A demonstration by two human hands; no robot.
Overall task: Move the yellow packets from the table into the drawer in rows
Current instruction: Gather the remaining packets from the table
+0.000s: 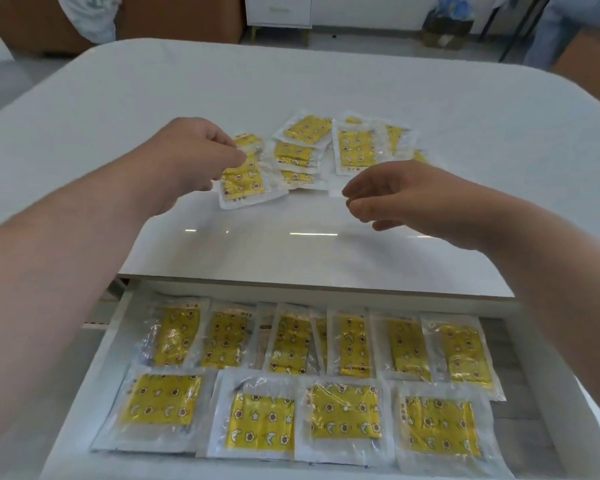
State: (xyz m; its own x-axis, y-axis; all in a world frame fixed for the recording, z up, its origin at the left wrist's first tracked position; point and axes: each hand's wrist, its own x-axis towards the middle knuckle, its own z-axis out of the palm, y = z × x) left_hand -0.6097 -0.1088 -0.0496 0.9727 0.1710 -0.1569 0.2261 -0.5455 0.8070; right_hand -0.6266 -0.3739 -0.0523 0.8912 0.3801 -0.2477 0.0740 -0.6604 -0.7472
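Observation:
Several yellow packets in clear wrappers lie in a loose pile (329, 147) on the white table (291, 84). My left hand (194, 154) pinches the top edge of one yellow packet (245, 183) at the pile's near left side. My right hand (399, 199) hovers above the table to the right of that packet, fingers loosely curled, holding nothing. Below the table edge, the open drawer (94, 375) holds two rows of packets: a back row (323, 341) standing lengthwise and a front row (305, 414) lying sideways.
The table's near edge (312, 284) overhangs the back of the drawer. Beyond the table stand brown furniture (174, 19), a white cabinet (281, 10) and a box on the floor (445, 29).

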